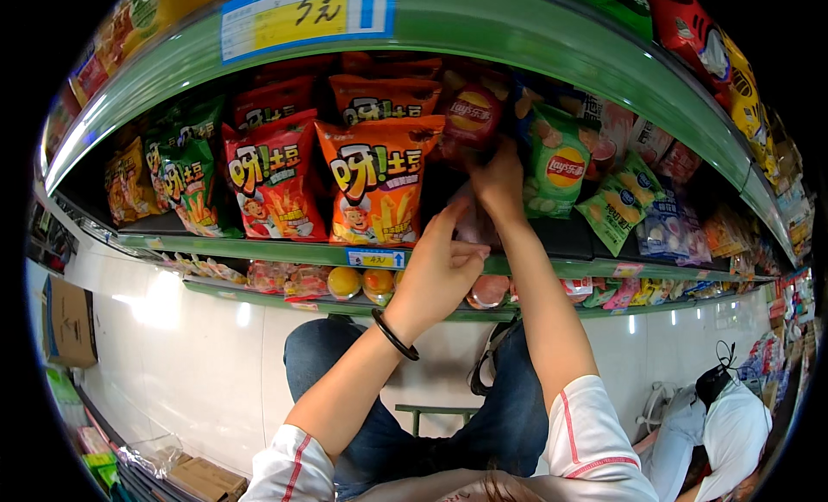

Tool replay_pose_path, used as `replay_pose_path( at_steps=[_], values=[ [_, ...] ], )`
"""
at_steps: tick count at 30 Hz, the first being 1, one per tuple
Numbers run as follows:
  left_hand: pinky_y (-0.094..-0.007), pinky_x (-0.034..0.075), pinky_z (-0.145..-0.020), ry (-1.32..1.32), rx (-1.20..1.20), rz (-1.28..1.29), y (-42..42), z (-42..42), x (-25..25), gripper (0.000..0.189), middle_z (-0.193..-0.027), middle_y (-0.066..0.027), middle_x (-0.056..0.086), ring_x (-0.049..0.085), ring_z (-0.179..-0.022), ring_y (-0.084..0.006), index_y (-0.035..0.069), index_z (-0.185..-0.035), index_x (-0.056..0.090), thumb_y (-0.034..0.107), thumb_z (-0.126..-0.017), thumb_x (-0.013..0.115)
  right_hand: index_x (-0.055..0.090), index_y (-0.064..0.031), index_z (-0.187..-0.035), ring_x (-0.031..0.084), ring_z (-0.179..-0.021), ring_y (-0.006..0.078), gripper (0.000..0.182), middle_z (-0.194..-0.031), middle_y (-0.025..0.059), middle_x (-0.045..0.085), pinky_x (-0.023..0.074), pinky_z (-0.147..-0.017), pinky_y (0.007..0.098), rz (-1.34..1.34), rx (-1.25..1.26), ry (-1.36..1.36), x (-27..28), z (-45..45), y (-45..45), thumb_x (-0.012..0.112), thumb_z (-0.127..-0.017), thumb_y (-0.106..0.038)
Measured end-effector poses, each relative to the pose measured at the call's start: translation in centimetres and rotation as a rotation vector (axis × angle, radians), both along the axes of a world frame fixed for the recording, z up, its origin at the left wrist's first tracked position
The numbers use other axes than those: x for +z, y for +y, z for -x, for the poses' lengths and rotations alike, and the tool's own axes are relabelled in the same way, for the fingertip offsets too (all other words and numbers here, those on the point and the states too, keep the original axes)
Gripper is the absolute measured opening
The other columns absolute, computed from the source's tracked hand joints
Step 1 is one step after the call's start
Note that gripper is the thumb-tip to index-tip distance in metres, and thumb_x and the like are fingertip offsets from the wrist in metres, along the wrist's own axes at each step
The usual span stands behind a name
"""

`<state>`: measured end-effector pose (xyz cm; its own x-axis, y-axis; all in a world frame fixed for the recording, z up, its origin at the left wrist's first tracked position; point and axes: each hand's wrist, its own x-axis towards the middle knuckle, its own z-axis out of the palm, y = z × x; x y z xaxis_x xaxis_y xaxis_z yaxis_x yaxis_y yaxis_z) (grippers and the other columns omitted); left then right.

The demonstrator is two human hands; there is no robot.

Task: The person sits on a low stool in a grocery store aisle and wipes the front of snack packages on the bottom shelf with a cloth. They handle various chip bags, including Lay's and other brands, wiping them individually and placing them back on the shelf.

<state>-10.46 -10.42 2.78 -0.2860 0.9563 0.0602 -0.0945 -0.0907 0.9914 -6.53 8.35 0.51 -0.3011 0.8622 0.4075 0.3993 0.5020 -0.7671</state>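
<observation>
My right hand [497, 178] reaches into the shelf, its fingers in shadow just below a dark red Lay's chip bag [471, 114]; whether it grips the bag is unclear. Lower and to the left, my left hand [446, 259] has its fingers bent near the shelf edge, beside a dim, pinkish see-through thing [469, 220] that I cannot make out. An orange snack bag [378, 178] stands upright left of my hands, with a red snack bag [275, 178] beside it. Right of my right forearm is a green Lay's bag [557, 162].
A green shelf edge [453, 30] with a price label curves overhead. A lower shelf holds round packs with yellow contents [344, 283]. At lower right another person [734, 424] in white bends down. Cardboard boxes [70, 321] lie at the left, and a green metal bar [436, 409] shows between my knees.
</observation>
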Motion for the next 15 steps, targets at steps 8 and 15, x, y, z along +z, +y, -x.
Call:
replay_pose_path(
  at_steps=[8, 15],
  values=[
    [-0.0257, 0.055, -0.088, -0.003, 0.039, 0.000, -0.6, 0.9, 0.3, 0.069, -0.147, -0.0209, 0.043, 0.067, -0.115, -0.0239, 0.000, -0.154, 0.021, -0.009, -0.093, 0.053, 0.060, 0.0044, -0.112, 0.067, -0.099, 0.0457, 0.049, -0.106, 0.0289, 0.069, 0.0545, -0.080, 0.0452, 0.001, 0.109, 0.163, -1.9, 1.0, 2.2, 0.080, -0.083, -0.030],
    [-0.0283, 0.054, -0.091, -0.015, 0.059, -0.007, -0.5, 1.2, 0.6, 0.069, -0.145, -0.0225, 0.045, 0.067, -0.115, -0.0256, 0.001, -0.154, 0.022, -0.009, -0.094, 0.054, 0.061, -0.0030, -0.096, 0.066, -0.074, 0.0461, 0.023, -0.075, 0.0240, 0.066, 0.0517, -0.061, 0.0485, -0.380, -0.164, -0.094, 0.3, 1.2, 0.3, 0.073, -0.087, -0.020]
  ],
)
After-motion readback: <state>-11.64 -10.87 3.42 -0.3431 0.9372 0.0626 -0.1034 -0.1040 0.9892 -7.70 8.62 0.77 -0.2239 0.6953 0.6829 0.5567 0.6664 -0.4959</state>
